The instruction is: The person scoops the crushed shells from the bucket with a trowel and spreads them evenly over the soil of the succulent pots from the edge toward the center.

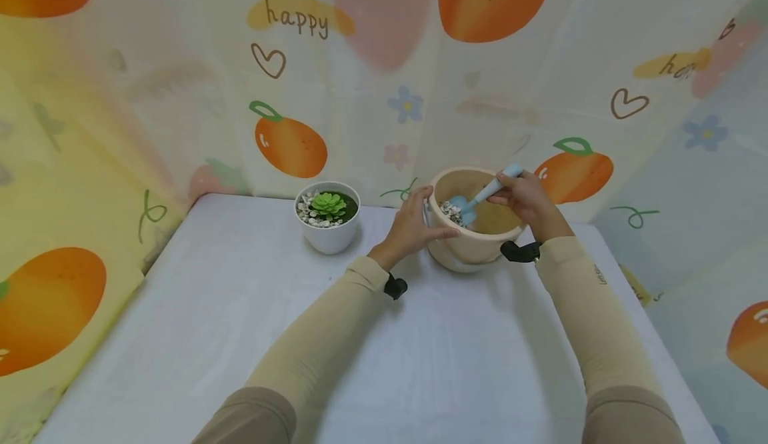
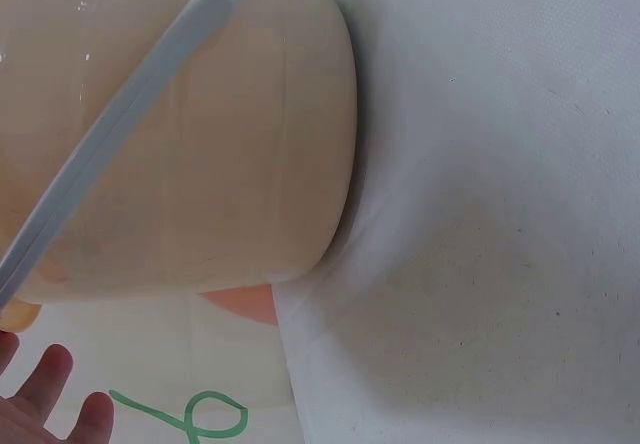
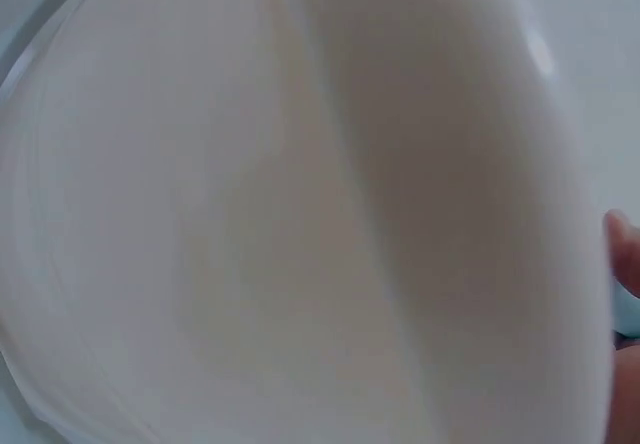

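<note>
Edges of the left wrist view crop the left hand and the beige pot beside it. The right hand hides part of the blue scoop; sleeve lettering behind that hand is too small to read.

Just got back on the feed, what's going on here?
A person is working at a beige bucket on the white table. Their left hand rests against its rim, while the right hand holds a light blue scoop, its blade down inside beside pale stones. To the left stands a white pot holding a green succulent and more stones.
</note>
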`<state>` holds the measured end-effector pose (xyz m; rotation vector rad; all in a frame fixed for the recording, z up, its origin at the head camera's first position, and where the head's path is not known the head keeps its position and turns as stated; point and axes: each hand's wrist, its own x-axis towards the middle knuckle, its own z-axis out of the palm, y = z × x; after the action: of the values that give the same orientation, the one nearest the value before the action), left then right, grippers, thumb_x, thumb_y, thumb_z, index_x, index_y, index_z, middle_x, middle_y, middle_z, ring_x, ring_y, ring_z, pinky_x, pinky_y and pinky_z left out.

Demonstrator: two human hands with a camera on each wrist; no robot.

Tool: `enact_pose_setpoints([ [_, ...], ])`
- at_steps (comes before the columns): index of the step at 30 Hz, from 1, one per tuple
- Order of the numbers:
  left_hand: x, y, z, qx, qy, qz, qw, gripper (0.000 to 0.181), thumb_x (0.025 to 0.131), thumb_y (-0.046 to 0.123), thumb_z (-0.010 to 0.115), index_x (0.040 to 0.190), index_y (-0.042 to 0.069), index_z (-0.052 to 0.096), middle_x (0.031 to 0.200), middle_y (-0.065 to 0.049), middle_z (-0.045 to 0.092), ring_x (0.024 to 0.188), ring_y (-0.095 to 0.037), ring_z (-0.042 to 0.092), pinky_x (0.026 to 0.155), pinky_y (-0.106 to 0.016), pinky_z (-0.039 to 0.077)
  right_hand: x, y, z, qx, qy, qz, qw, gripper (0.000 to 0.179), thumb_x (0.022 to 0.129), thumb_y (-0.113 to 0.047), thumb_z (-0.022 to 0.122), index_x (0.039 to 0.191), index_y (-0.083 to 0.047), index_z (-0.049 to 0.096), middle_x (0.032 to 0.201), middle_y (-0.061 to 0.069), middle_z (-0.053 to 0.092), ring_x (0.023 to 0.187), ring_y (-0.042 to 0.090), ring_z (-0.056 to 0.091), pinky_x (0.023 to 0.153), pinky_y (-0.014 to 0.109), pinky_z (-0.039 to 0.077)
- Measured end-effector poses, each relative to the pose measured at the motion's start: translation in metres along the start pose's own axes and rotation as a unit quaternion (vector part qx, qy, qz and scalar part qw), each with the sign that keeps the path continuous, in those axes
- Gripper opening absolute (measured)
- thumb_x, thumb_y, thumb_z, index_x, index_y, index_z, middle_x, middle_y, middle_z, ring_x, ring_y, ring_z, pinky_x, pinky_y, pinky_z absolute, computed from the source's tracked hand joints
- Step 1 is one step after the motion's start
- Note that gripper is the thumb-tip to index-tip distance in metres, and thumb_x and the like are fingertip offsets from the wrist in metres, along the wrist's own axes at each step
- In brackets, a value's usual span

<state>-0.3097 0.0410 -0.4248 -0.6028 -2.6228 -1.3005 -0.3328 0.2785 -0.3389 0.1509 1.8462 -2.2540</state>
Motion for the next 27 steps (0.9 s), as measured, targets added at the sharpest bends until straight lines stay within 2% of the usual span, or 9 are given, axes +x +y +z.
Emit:
enact_pose_setpoints([
  [5, 0.0, 0.0, 0.0, -0.001, -0.007, -0.004, 1.0, 0.107, 0.068, 0.053, 0.084, 0.15, 0.008, 0.031, 0.155, -0.008, 0.034, 0.142, -0.027, 0.036, 0.112, -0.056, 0.034, -0.002, 0.0, -0.004, 0.046, 0.0, 0.013, 0.9989, 0.013, 0.102, -0.008, 0.041, 0.111, 0.002, 0.04, 0.073, 0.007, 0.071, 0.073, 0.017, 0.073, 0.066, 0.031, 0.06],
  [8, -0.001, 0.001, -0.001, -0.002, -0.007, -0.008, 0.9999, 0.107, 0.068, 0.052, 0.084, 0.15, 0.008, 0.031, 0.156, -0.008, 0.034, 0.142, -0.027, 0.037, 0.112, -0.056, 0.035, 0.0, 0.0, -0.004, 0.051, 0.005, 0.014, 0.9986, 0.015, 0.102, -0.009, 0.041, 0.112, 0.002, 0.041, 0.074, 0.007, 0.071, 0.074, 0.018, 0.073, 0.067, 0.033, 0.06],
  [16, 0.0, 0.001, 0.0, 0.011, -0.01, -0.012, 0.9998, 0.107, 0.069, 0.053, 0.083, 0.151, 0.01, 0.03, 0.157, -0.006, 0.031, 0.143, -0.027, 0.035, 0.112, -0.056, 0.035, -0.002, -0.005, -0.013, 0.094, -0.003, 0.026, 0.9952, 0.011, 0.101, -0.011, 0.043, 0.099, -0.002, 0.05, 0.079, 0.012, 0.071, 0.076, 0.023, 0.074, 0.069, 0.035, 0.06],
  [22, 0.0, 0.003, 0.0, 0.011, -0.011, -0.011, 0.9998, 0.107, 0.068, 0.052, 0.084, 0.15, 0.009, 0.031, 0.157, -0.007, 0.031, 0.144, -0.027, 0.035, 0.112, -0.054, 0.035, -0.007, -0.012, -0.025, 0.182, -0.016, 0.051, 0.9819, 0.016, 0.1, -0.01, 0.045, 0.093, 0.0, 0.056, 0.085, 0.018, 0.069, 0.08, 0.03, 0.073, 0.076, 0.041, 0.059],
  [27, 0.0, 0.004, -0.002, 0.01, -0.006, -0.006, 0.9999, 0.107, 0.068, 0.051, 0.085, 0.15, 0.008, 0.031, 0.157, -0.009, 0.032, 0.144, -0.028, 0.035, 0.113, -0.053, 0.036, -0.01, -0.014, -0.031, 0.235, -0.006, 0.061, 0.9701, 0.011, 0.097, -0.009, 0.051, 0.096, 0.0, 0.057, 0.089, 0.021, 0.068, 0.082, 0.033, 0.072, 0.085, 0.044, 0.053],
])
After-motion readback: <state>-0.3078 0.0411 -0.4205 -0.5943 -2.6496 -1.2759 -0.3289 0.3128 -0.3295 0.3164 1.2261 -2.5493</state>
